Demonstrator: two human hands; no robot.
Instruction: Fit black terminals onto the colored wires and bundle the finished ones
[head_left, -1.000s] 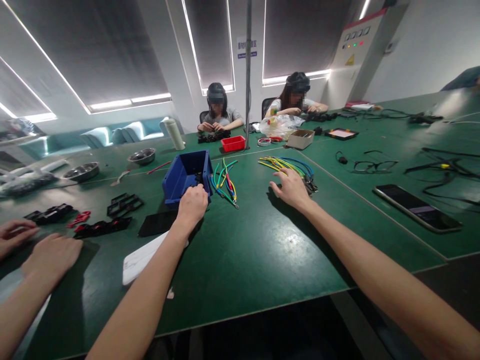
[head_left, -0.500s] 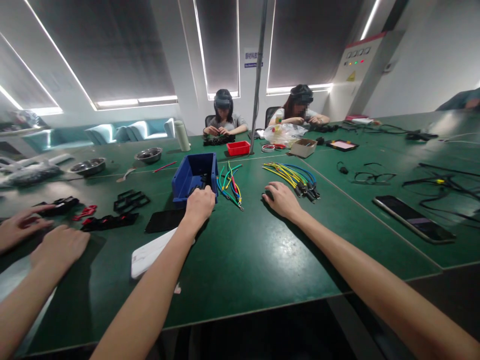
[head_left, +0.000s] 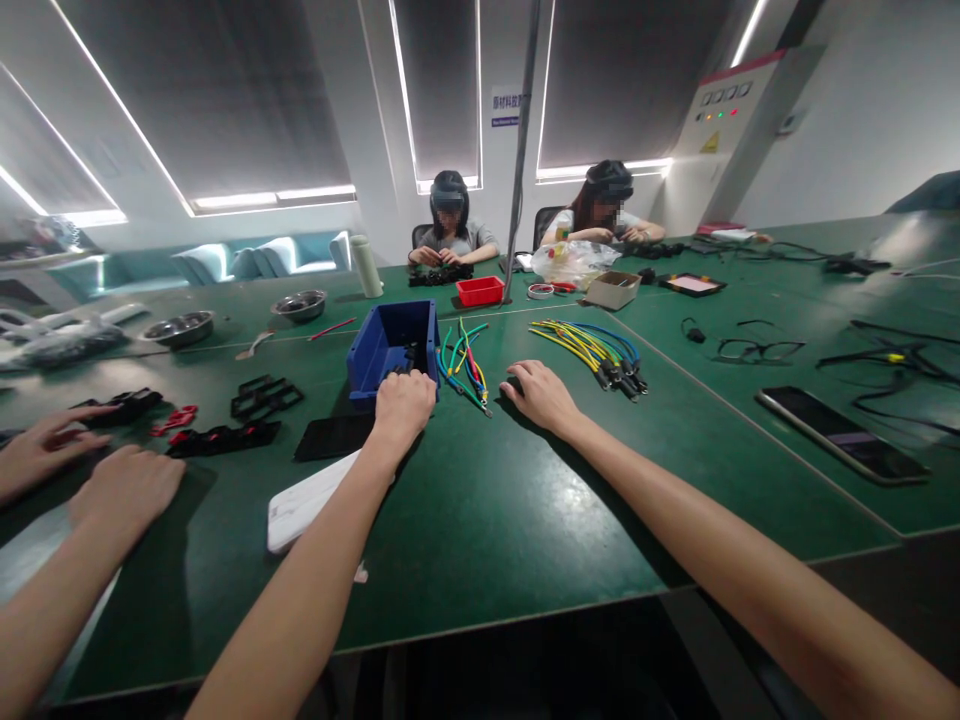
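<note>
A blue bin (head_left: 362,365) with black parts (head_left: 411,355) inside sits on the green table (head_left: 465,540), between its near and far edges. The left hand (head_left: 405,410) bends over the bin's front rim with fingers curled; their tips are hidden, so I cannot tell whether they grip anything. Just right of the bin lies a small bunch of coloured cables (head_left: 473,370), red, blue, green and yellow. Beside it the right hand (head_left: 541,398) is palm down, fingers loosely parted and slightly bent, with a larger cable bundle (head_left: 577,345) close by on the side away from the bin, its black ends toward the near edge. A black slab (head_left: 330,438) and a white slab (head_left: 300,510) lie nearer that edge, the white one partly behind the left forearm. At the table's left edge, a co-worker's hands (head_left: 124,490) are near black frames (head_left: 225,438). Toward the right edge are a phone (head_left: 840,432) and glasses (head_left: 761,350). Farther back stand a red tray (head_left: 480,291) and a cardboard box (head_left: 611,290); two people sit along the far edge.
</note>
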